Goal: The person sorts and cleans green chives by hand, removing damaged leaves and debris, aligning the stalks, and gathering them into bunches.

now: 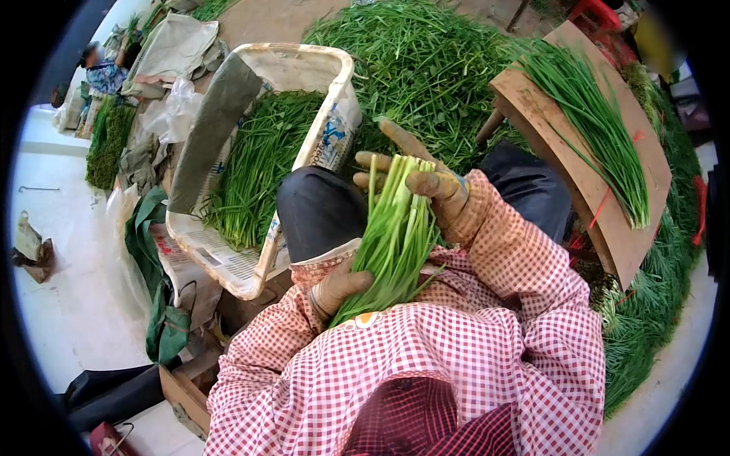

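A bundle of long green stalks point(391, 228) is held upright over my lap, its pale cut ends up and its leafy ends against my checked top. My left hand point(341, 292), gloved, is closed round the lower leafy part. At the pale ends, my right hand point(426, 171), also gloved, has its thumb in front of the stalks and its fingers stretched out behind them. To the right, a second bunch of stalks point(597, 121) lies on a curved wooden board point(639, 163), with red ties near it.
A white plastic basket point(304, 50) with green stalks and a grey cloth stands at the left. Behind my knees spreads a large heap of loose greens point(426, 68). More greens point(654, 327) lie right of the board. A person point(106, 72) sits at the far left.
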`<state>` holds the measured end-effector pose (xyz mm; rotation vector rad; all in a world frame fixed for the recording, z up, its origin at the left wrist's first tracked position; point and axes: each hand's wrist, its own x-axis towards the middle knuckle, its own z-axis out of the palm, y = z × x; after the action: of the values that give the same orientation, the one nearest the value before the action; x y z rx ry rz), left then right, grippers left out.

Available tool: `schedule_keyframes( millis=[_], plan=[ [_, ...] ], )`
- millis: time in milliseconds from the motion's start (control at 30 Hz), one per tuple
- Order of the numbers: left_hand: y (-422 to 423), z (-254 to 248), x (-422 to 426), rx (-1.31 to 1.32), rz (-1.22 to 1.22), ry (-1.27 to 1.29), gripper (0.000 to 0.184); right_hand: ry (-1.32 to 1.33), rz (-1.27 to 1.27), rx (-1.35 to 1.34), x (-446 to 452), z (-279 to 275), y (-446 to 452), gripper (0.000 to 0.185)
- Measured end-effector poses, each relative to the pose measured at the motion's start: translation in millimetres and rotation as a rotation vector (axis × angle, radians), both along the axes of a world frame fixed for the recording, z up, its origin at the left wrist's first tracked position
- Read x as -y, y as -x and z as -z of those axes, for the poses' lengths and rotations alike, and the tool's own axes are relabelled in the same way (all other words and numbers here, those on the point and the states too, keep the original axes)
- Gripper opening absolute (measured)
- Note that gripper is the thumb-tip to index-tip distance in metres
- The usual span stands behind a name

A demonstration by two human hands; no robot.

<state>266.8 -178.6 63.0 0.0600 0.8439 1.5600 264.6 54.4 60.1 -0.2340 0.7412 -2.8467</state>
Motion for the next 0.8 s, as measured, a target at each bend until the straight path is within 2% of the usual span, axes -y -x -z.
schedule_keyframes(
  millis=[33,67,100,167,200,233,300,367,400,433,467,500,533,567,600,633,667,700,733,767,800],
  plan=[
    [0.1,-3.9,-4.8,0.001,0.002,-0.008,0.081,-0.035,0.013,0.133,-2.9,-4.4,-7.5,0.091],
    [-0.8,-6.1,-8.2,0.018,0.022,-0.006,0.080,-0.012,0.035,0.130,-3.3,-6.8,-13.0,0.083],
    [-1.4,-6.2,-11.0,0.035,0.040,-0.004,0.080,-0.019,0.033,0.131,-4.8,-9.0,-16.8,0.083],
    [0.2,-4.3,-11.8,0.049,0.054,-0.004,0.082,-0.097,0.114,0.254,-7.2,-12.0,-23.8,0.064],
    [1.9,-3.7,-13.2,0.053,0.096,0.002,0.079,-0.096,0.135,0.250,-8.6,-7.1,-25.4,0.038],
    [3.0,-4.6,-15.6,0.056,0.139,0.008,0.075,-0.102,0.135,0.249,-8.7,-5.1,-26.7,0.038],
    [2.6,-5.2,-18.4,0.036,0.108,0.015,0.074,0.016,0.207,0.195,-6.5,-6.0,-29.9,0.022],
    [14.4,2.4,-19.1,-0.075,0.244,-0.073,0.076,0.031,0.258,0.257,-5.1,-17.8,-29.2,0.018],
    [28.1,1.5,-20.3,-0.184,0.364,-0.079,0.081,-0.013,0.288,0.136,-9.6,-21.1,-24.1,0.018],
    [34.5,-10.8,-22.6,-0.321,0.304,-0.021,0.084,-0.057,0.311,0.013,-14.2,-26.8,-18.0,0.018],
    [40.6,-34.6,-24.6,-0.456,0.238,0.041,0.087,-0.214,0.386,0.116,-23.3,-55.5,-14.4,0.022],
    [58.3,-68.1,-26.6,-0.740,0.225,0.039,0.089,-0.283,0.508,0.149,-28.7,-86.1,-14.7,0.026],
    [77.9,-76.8,-20.6,-0.766,0.130,-0.103,0.090,-0.265,0.531,0.187,-41.0,-118.0,-11.1,0.018],
    [90.2,-97.0,-8.7,-0.743,-0.028,-0.110,0.087,-0.194,0.612,-0.005,-67.5,-118.7,-1.1,0.026],
    [103.2,-99.3,9.3,-0.831,-0.316,-0.099,0.083,-0.147,0.639,-0.160,-99.7,-122.6,6.7,0.025],
    [117.3,-115.8,28.6,-0.938,-0.469,-0.063,0.079,-0.043,0.618,-0.346,-137.2,-116.3,17.9,0.024],
    [119.5,-128.8,43.0,-1.015,-0.677,0.022,0.069,0.092,0.566,-0.519,-170.0,-102.6,33.4,0.023],
    [125.4,-133.5,56.7,-1.150,-0.823,0.163,0.055,0.059,0.615,-0.544,-186.4,-87.5,42.9,0.022],
    [126.3,-131.2,58.9,-1.182,-0.929,0.249,0.049,-0.683,0.862,-0.200,-195.1,-74.0,46.4,0.023],
    [126.7,-129.5,61.0,-1.210,-1.021,0.345,0.043,-1.062,0.978,-0.030,-194.9,-78.1,54.2,0.023],
    [124.9,-129.1,57.9,-1.205,-1.047,0.331,0.043,-1.437,1.033,0.178,-193.9,-82.5,61.8,0.024]
  ],
)
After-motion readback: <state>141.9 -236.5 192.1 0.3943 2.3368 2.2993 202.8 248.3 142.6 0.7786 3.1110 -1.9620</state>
